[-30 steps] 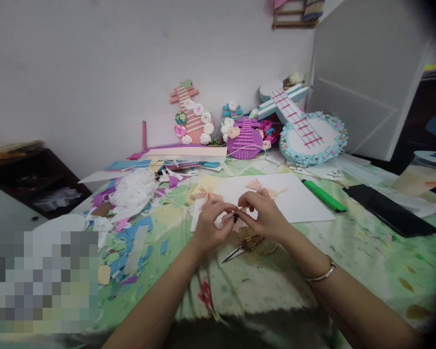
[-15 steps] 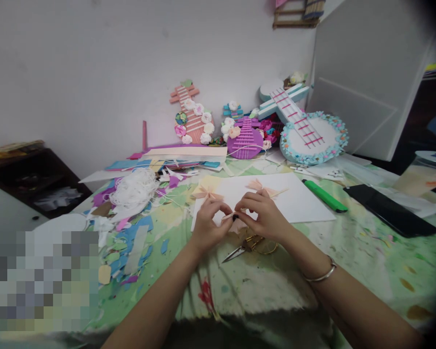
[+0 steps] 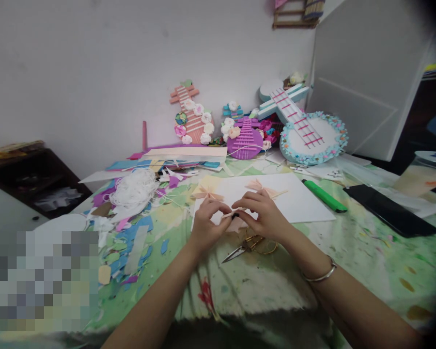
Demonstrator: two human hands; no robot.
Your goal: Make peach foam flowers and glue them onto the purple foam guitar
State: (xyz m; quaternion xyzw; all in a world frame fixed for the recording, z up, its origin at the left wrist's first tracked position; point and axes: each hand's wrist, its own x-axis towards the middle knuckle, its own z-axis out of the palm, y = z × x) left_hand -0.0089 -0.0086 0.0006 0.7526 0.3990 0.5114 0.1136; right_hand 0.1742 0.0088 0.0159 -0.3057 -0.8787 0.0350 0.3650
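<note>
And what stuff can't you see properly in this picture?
Head view:
Full shape of the pale strip: the left hand and right hand cover parts.
What the dark spot between them is: too small.
Near edge of the white sheet: partly behind the hands.
Rest of the tub: cut off by the right edge.
Rest of the wooden frame: cut off by the top edge.

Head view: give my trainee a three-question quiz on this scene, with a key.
1. True or false: the scissors lie on the tablecloth.
2. In the picture, which lies left of the white sheet? A. black slab; B. tangled white string; C. banjo model
3. What do the left hand and right hand pinch together?

Key: 1. true; 2. B; 3. a thin pale strip.
</note>
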